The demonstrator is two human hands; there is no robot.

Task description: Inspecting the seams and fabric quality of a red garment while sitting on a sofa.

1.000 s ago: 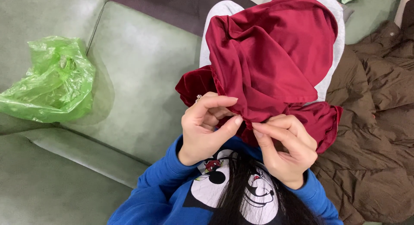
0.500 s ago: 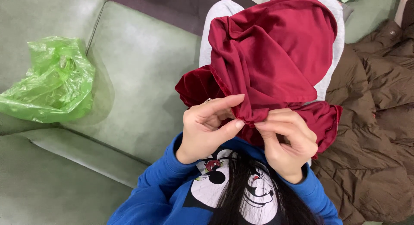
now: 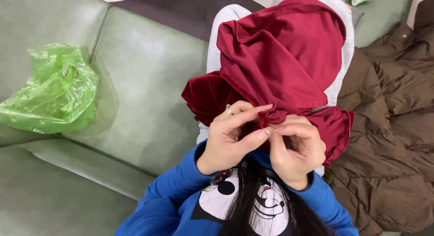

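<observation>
Left hand (image 3: pixel 230 136), ring on 1 finger: thumb and forefinger pinching a gathered fold of dark red garment (image 3: pixel 280 59). Right hand (image 3: pixel 296 147): curled tight on the same fold, touching the left. Garment drapes over the lap toward 12 o'clock. Green plastic bag (image 3: pixel 52 89) at 9 o'clock on green sofa (image 3: pixel 149 104). Brown padded coat (image 3: pixel 389 141) at 3 o'clock.

One package noted: a crumpled, translucent bright-green plastic bag (image 3: pixel 49 89), lying at the left on the pale green leather sofa cushion (image 3: pixel 144 95), across the seam between two cushions. It is loosely bunched, irregular in outline, glossy with creases. No labels, signs or screens visible.
</observation>
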